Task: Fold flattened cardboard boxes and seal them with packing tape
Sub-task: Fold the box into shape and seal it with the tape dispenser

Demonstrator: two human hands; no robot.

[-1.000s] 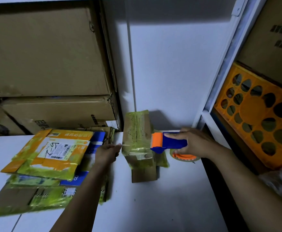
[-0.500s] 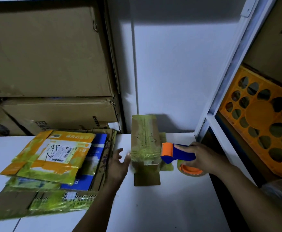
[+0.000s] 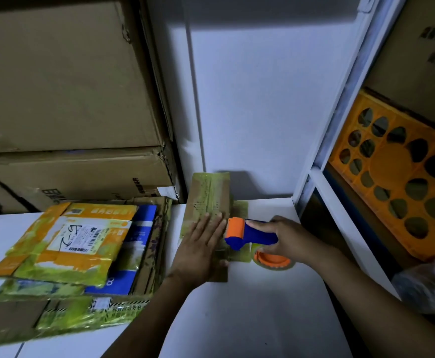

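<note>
In the head view, a small cardboard box (image 3: pixel 211 200) is lying near the far edge of the table (image 3: pixel 250 319), right of its middle, and much of the box's top is already showing yellowish tape. The left hand (image 3: pixel 200 244) is lying flat on the box's near part, fingers straight and together, pressing it down. The right hand (image 3: pixel 286 239) is curling round the blue handle of the tape dispenser (image 3: pixel 250 235), whose orange roller is sitting just beside the left hand's fingertips at the box's right side, with the tape roll hanging below near the table. Whether tape is being laid on the cardboard at this instant is too hard to tell. Judging by this, one box is standing formed and is partway through sealing, with a brown flap at its near end seeming to be left untaped. Along the left side of the table, a stack of flattened boxes (image 3: pixel 82 254) is waiting, apparently unfolded, so most of the work is probably remaining. Big brown cartons (image 3: pixel 56 73) are standing behind the stack, and an orange crate (image 3: pixel 405 189) is sitting off the table's right edge.
</note>
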